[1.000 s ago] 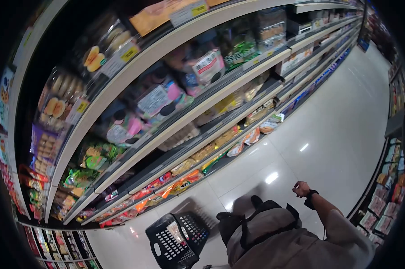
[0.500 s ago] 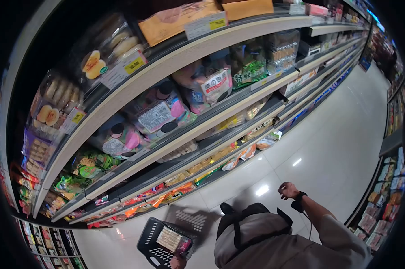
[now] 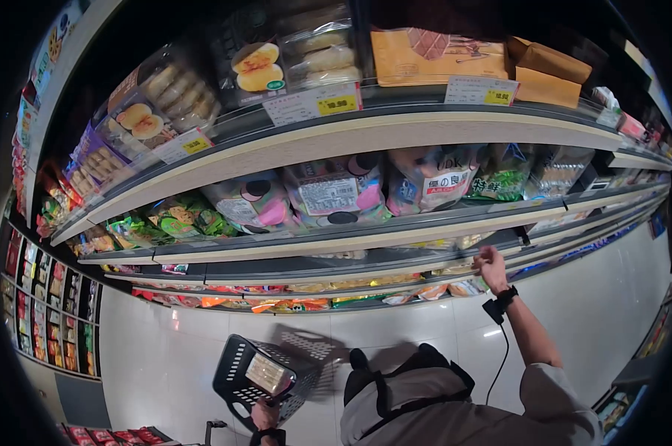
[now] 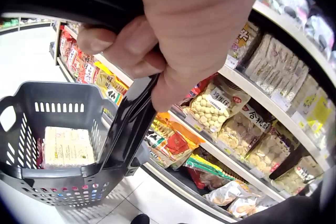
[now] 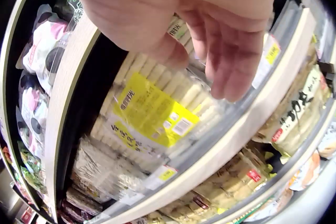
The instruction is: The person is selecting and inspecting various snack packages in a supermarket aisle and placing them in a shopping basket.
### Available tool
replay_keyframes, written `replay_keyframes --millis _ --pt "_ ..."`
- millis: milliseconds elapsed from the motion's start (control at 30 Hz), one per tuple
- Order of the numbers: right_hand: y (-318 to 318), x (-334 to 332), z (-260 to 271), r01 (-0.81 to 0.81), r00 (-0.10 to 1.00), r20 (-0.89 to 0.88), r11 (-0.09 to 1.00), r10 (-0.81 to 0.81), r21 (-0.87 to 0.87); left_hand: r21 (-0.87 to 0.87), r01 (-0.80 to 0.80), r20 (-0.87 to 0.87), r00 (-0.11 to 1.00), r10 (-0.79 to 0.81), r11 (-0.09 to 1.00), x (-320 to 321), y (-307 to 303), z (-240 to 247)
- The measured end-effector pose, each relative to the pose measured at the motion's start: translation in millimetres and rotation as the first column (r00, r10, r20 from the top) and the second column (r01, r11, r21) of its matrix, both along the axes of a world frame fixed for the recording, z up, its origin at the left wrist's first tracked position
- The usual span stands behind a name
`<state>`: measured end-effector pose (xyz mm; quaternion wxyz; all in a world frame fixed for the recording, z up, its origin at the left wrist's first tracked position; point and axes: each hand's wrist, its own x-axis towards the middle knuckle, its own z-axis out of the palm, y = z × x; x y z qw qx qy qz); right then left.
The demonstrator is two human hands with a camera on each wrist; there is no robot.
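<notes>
My left hand [image 4: 184, 29] grips the black handle [image 4: 128, 124] of a dark grey shopping basket [image 4: 31, 92]. Inside the basket lies a clear pack of pale snack sticks [image 3: 267, 373], with something dark red beside it. My right hand [image 5: 199, 19] is in front of a lower shelf, its fingers loosely bent and holding nothing. Just below those fingers in the right wrist view is a clear pack of pale stick snacks with a yellow label [image 5: 152, 108]. In the head view the right hand [image 3: 490, 269] overlaps the shelf's front edge.
Shelf boards with price tags [image 3: 314, 106] run across in front of me. Panda-print bags [image 3: 334, 197] stand on the middle shelf, boxed pastries [image 3: 143, 119] above. Bags of round biscuits [image 4: 212, 106] fill a low shelf. Another rack [image 3: 50, 312] stands at left. A cable [image 3: 505, 357] hangs from the right wrist.
My view has turned, so the shelves lie more squarely ahead. The left hand has come into sight at the basket handle. My right hand has moved up and forward to the shelf.
</notes>
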<state>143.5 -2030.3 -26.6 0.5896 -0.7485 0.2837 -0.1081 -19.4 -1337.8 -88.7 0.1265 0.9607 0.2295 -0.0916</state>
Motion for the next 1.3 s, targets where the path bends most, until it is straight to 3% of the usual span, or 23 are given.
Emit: replay_keyframes --millis 33,67,133,167,233,267,400,533,600,667,733,767,800,867,933,1000,1033,1133,1167,1200,1267,1300 --pt "-5.8 11.6 8.4 0.017 0.997 0.076 1.0 -0.018 0.006 -0.137 -0.024 0.054 0.998 0.032 0.99 -9.8 -6.9 -16.5" --pt "-4.3 20.8 29.4 0.033 0.993 0.114 0.996 -0.023 -0.085 -0.055 -0.03 0.061 0.998 0.034 0.998 -11.0 -34.8 -17.0" --pt "-25.0 40.5 15.1 0.031 0.981 0.192 0.963 0.022 -0.269 -0.049 -0.012 0.051 0.999 0.015 0.999 -0.1 -96.5 0.6" --pt "-28.7 44.8 23.4 0.006 0.981 0.186 0.965 0.044 -0.263 -0.044 0.018 0.043 0.999 -0.016 0.999 2.4 -117.4 7.6" --pt "-26.0 48.4 48.4 -0.121 0.967 0.152 0.893 0.205 -0.434 0.003 0.056 0.015 0.998 -0.056 0.998 -9.0 -139.1 2.3" --pt "-28.6 51.3 42.3 -0.088 0.942 0.24 0.864 0.234 -0.496 0.077 0.058 -0.028 0.998 -0.056 0.995 -25.2 -159.1 7.5" --pt "-39.9 50.1 46.9 -0.253 0.935 0.134 0.884 0.328 -0.394 0.128 0.18 -0.109 0.98 -0.167 0.975 -88.5 -193.8 -5.4" --pt "-38.5 61.9 42.2 -0.366 0.903 0.112 0.88 0.414 -0.304 0.145 0.186 -0.212 0.965 -0.153 0.972 -151.5 -216.9 -1.9" --pt "-32.8 70.1 38.9 -0.458 0.871 0.032 0.835 0.49 -0.305 0.172 0.205 -0.271 0.95 -0.154 0.963 -175.5 -223.6 4.1" --pt "-28.9 78.4 25.5 -0.483 0.848 0.062 0.814 0.527 -0.322 0.178 0.168 -0.287 0.951 -0.112 0.97 -196.6 -222.6 4.2" --pt "-31.3 91.7 -8.6 -0.564 0.797 -0.11 0.667 0.593 -0.487 0.191 0.214 -0.344 0.929 -0.139 0.958 -215.3 -211.4 2.7" --pt "-24.0 86.9 12.4 -0.522 0.839 -0.024 0.79 0.544 -0.321 0.179 0.225 -0.353 0.923 -0.151 0.958 -222.1 -207.1 2.9" --pt "-19.8 84.1 24.0 -0.519 0.838 -0.012 0.79 0.546 -0.327 0.184 0.221 -0.341 0.928 -0.149 0.958 -231.7 -196.6 -6.4" --pt "-11.2 74.8 36.3 -0.456 0.854 -0.028 0.722 0.519 -0.521 0.231 0.318 -0.343 0.911 -0.229 0.92 -249.3 -171.7 -31.9" --pt "-9.4 79.6 30.3 -0.412 0.828 0.057 0.673 0.558 -0.614 0.224 0.254 -0.385 0.91 -0.154 0.941 -251.4 -161.2 -49.4" --pt "-4.6 80.7 32.9 -0.502 0.834 -0.143 0.627 0.532 -0.596 0.246 0.28 -0.522 0.845 -0.117 0.928 -243.7 -165.3 -43.5" --pt "-1.0 79.6 35.8 -0.507 0.828 -0.145 0.613 0.541 -0.606 0.239 0.299 -0.579 0.808 -0.112 0.924 -232.3 -174.6 -27.7" --pt "4.1 70.9 48.9 -0.401 0.886 0.009 0.775 0.464 -0.489 0.195 0.165 -0.538 0.842 -0.035 0.967 -217.8 -178.5 -28.0" --pt "4.4 70.7 42.0 -0.344 0.875 0.101 0.756 0.473 -0.557 0.166 0.02 -0.532 0.843 0.073 0.986 -213.8 -173.5 -40.9" --pt "4.1 68.0 35.0 -0.28 0.809 0.285 0.762 0.515 -0.584 0.181 0.048 -0.53 0.846 0.056 0.982 -213.4 -166.3 -51.7" --pt "6.8 49.7 38.7 -0.263 0.852 0.158 0.67 0.499 -0.694 0.091 0.081 -0.585 0.811 -0.012 0.993 -206.6 -157.0 -53.3" --pt "8.2 44.4 39.7 -0.255 0.854 0.157 0.662 0.496 -0.704 0.127 0.086 -0.583 0.813 0.004 0.988 -205.6 -159.1 -55.7"
